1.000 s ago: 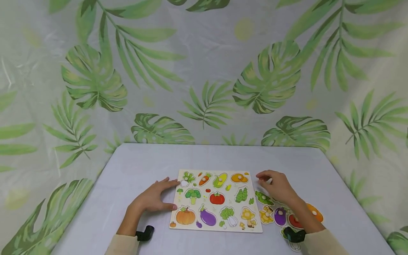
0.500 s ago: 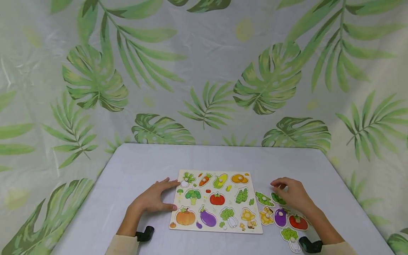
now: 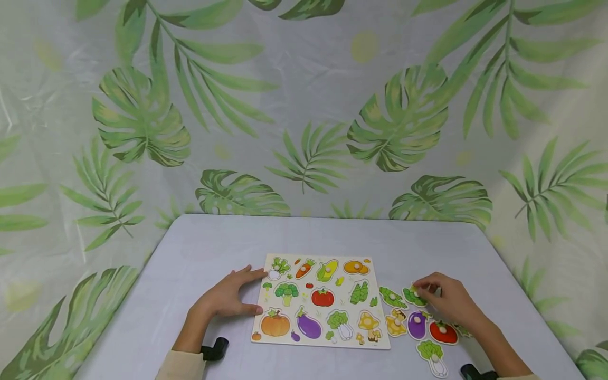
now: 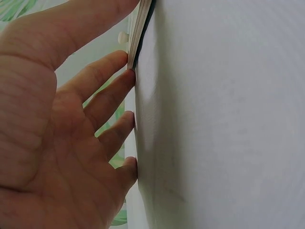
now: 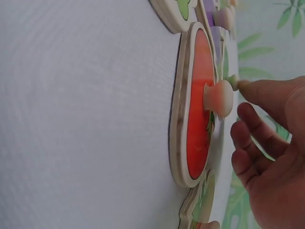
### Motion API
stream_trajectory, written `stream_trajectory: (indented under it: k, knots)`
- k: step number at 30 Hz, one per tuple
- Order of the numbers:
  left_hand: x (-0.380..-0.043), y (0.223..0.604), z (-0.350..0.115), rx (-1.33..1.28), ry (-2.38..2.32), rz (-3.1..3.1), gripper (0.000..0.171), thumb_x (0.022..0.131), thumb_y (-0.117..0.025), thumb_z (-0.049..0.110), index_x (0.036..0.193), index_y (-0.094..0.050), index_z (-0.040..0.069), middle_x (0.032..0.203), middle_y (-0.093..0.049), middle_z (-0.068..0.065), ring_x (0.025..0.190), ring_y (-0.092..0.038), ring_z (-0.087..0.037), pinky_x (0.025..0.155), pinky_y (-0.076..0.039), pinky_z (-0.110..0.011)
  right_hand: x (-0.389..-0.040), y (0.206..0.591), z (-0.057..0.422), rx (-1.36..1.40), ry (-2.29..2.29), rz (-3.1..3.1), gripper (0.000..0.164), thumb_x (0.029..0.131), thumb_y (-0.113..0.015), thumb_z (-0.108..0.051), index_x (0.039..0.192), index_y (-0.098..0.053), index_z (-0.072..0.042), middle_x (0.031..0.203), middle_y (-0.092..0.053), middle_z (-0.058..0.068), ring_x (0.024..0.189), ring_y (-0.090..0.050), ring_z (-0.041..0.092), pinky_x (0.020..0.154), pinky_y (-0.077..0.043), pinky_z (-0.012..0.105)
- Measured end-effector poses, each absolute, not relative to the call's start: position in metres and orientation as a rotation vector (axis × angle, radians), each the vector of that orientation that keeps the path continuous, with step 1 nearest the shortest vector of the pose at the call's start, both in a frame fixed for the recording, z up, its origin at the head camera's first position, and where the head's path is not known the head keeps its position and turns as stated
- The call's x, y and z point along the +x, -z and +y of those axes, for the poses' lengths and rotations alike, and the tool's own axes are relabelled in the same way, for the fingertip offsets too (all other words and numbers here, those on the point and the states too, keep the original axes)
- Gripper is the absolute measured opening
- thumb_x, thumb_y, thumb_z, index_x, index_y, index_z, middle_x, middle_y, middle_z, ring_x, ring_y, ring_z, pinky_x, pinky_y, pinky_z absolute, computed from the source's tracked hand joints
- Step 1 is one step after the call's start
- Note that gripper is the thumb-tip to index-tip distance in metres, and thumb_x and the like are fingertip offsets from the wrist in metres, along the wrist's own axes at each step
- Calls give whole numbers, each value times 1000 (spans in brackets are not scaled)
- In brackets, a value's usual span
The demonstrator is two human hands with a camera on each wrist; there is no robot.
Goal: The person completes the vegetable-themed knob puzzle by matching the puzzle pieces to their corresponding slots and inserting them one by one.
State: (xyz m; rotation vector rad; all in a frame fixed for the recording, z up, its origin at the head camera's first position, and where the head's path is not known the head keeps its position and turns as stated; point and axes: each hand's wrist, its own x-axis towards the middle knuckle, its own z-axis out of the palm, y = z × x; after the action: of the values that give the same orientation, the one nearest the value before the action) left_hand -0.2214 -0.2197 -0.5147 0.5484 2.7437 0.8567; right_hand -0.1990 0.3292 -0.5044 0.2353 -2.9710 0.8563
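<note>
Only the head view shows the whole board (image 3: 342, 295) on your desk (image 3: 332, 235), with eleven large produce pictures (image 3: 275, 324). Your left hand (image 3: 231, 293) touches its left edge, grip apart. Your right hand (image 3: 448, 299) is among at least seven loose pieces (image 3: 416, 328) right of it, at a green piece (image 3: 410, 297). The right wrist view shows your thumb (image 5: 259, 90) touching its knob (image 5: 233, 82); whether that grip is clamped, you cannot tell.

Puzzle board (image 3: 344, 300): one
Seated knobbed pieces (image 3: 328, 270), toward the board's 12 o'clock: four
Loose pieces (image 3: 392, 297), board's 3 to 4 o'clock: at least seven, one mostly hidden
Tomato piece (image 3: 443, 334): one
Eggplant piece (image 3: 417, 326): one
Mushroom piece (image 3: 396, 323): one
Dark-green piece (image 3: 411, 297): one
Left hand (image 3: 230, 293), 9 o'clock: one
Right hand (image 3: 446, 296), 3 o'clock: one
</note>
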Motion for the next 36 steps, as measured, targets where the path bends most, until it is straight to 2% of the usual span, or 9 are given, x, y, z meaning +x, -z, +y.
stream_trajectory:
  k: [9, 15, 27, 36]
  knots:
    - [-221, 516, -219, 555, -863, 2739, 88, 73, -89, 48, 151, -54, 29, 161, -46, -5, 157, -27, -38, 128, -17, -64, -194, 508, 334, 288, -985, -2999, 14, 97, -72, -21, 110, -78, -18, 96, -71, -6, 75, -53, 4, 62, -46, 20]
    - [-222, 517, -218, 558, -856, 2749, 87, 73, -89, 48, 150, -54, 29, 161, -47, -3, 157, -27, -36, 128, -17, -64, -196, 513, 338, 316, -1000, -3003, 18, 96, -72, -16, 113, -78, -20, 104, -72, -4, 77, -53, 3, 67, -50, 18]
    - [-222, 516, -219, 562, -864, 2743, 87, 73, -89, 48, 151, -54, 29, 161, -47, -2, 157, -27, -36, 128, -17, -64, -198, 514, 337, 324, -1015, -3022, 21, 95, -73, -14, 113, -79, -22, 100, -69, -6, 77, -52, 6, 65, -50, 18]
    - [-223, 517, -220, 563, -840, 2753, 88, 73, -88, 50, 151, -53, 29, 161, -47, 0, 157, -27, -35, 128, -17, -63, -197, 507, 336, 321, -999, -2934, 18, 95, -75, -21, 113, -78, -20, 99, -71, -7, 74, -53, 6, 62, -49, 19]
